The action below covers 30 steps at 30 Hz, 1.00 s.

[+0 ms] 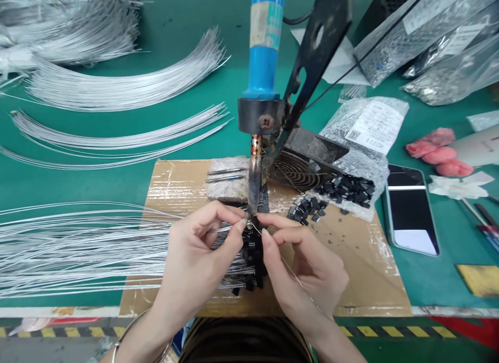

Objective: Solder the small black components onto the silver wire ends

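Observation:
A blue-handled soldering iron point(254, 181) points straight down from a black metal bracket point(319, 46). Right by its tip, my left hand point(202, 254) is closed in a pinch; the small piece between thumb and forefinger is mostly hidden. Thin solder wire point(290, 269) is pinched in my right hand point(304, 259), its end reaching to the iron's tip and its length trailing down past my wrist. Beneath my hands lie many white wires point(86, 254) with black connectors point(249, 259) on their right ends.
Cardboard point(362, 269) covers the bench. Loose black connectors point(307, 208) spill near a plastic bag point(366, 129). Further wire bundles point(125, 87) lie back left. A fan point(300, 168) and a pad with two metal rods point(226, 177) sit behind; a phone point(412, 209) lies right.

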Available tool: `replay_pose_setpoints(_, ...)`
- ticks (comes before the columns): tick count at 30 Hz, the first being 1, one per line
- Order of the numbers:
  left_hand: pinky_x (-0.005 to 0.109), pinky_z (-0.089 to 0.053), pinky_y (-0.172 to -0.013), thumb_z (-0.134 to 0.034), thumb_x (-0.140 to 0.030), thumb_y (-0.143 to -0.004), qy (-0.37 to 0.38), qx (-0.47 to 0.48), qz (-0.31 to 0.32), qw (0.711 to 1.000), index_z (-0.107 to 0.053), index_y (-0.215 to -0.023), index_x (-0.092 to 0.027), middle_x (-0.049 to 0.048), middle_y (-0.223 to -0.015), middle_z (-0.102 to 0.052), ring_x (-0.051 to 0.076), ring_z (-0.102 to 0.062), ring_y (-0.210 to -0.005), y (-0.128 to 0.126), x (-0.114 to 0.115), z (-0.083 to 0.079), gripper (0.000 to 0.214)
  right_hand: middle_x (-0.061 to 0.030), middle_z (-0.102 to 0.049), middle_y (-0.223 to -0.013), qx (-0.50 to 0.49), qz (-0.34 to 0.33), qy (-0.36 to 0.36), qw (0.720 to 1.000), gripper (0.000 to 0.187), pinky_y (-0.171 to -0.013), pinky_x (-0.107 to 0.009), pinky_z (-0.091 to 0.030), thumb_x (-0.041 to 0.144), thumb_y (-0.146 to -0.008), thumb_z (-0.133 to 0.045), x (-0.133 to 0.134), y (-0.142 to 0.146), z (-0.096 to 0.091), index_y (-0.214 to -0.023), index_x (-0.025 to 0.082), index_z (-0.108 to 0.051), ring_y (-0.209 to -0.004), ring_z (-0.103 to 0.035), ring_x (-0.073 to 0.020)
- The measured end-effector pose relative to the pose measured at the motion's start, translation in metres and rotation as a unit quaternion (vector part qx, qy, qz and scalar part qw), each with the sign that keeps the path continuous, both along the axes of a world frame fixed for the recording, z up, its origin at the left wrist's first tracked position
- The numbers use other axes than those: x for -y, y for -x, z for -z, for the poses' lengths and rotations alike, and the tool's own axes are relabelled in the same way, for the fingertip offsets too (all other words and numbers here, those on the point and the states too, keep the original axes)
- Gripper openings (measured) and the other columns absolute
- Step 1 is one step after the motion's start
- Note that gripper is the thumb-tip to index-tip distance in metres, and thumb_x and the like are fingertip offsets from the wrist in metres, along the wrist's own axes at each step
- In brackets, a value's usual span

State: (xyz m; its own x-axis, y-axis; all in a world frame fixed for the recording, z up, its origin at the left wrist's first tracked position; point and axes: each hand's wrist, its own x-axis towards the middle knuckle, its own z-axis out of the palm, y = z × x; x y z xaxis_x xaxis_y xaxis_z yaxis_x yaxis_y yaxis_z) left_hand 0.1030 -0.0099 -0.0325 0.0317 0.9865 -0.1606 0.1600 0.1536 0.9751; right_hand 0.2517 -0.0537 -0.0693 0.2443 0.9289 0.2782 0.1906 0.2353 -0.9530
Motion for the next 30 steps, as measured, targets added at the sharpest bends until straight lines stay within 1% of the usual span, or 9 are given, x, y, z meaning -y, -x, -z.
replay_pose_setpoints(10,0.012,-0.055,-0.072,-0.075,-0.008,-0.088,-0.007,-0.008,0.006,1.0,-0.073,-0.08,-0.022,-0.0045,-0.088,-0.079,0.008,-0.073,-0.079,-0.0009,0.0008,-0.0025,0.016,-0.0049,-0.082,-0.112,0.016,0.012,-0.013,1.0,0.023,-0.091,-0.028,-0.062,-0.002,-0.087,-0.072,-0.0009,0.0012,-0.0016,-0.09,0.02,-0.069,-0.098,-0.08,-0.0167)
replay_pose_setpoints(20,0.012,-0.056,-0.077,-0.072,-0.007,-0.091,-0.015,-0.001,0.006,1.0,-0.073,-0.082,-0.022,-0.004,-0.089,-0.078,0.008,-0.074,-0.083,-0.0023,0.0019,-0.0007,0.017,-0.0057,-0.083,-0.108,0.026,0.02,-0.031,0.999,0.025,-0.089,-0.029,-0.063,-0.004,-0.085,-0.073,-0.0023,0.0033,-0.0027,-0.091,0.02,-0.07,-0.098,-0.081,-0.0185)
replay_pose_setpoints(26,0.012,-0.054,-0.072,-0.073,-0.008,-0.089,-0.007,-0.014,0.009,1.0,-0.072,-0.078,-0.021,-0.0036,-0.086,-0.077,0.008,-0.072,-0.079,-0.0032,-0.0001,-0.0017,0.017,-0.0061,-0.083,-0.108,0.025,0.018,-0.026,0.999,0.025,-0.089,-0.028,-0.063,-0.004,-0.086,-0.073,-0.0027,0.0025,-0.0015,-0.091,0.02,-0.07,-0.099,-0.08,-0.0179)
replay_pose_setpoints(30,0.014,-0.056,-0.074,-0.074,-0.009,-0.088,-0.002,-0.014,0.005,1.0,-0.072,-0.078,-0.02,-0.002,-0.087,-0.078,0.01,-0.073,-0.081,-0.0036,0.0002,-0.0022,0.015,-0.0054,-0.083,-0.107,0.024,0.016,-0.026,0.999,0.025,-0.089,-0.029,-0.063,-0.004,-0.086,-0.072,-0.0029,0.0025,-0.0008,-0.092,0.02,-0.071,-0.098,-0.08,-0.0179)
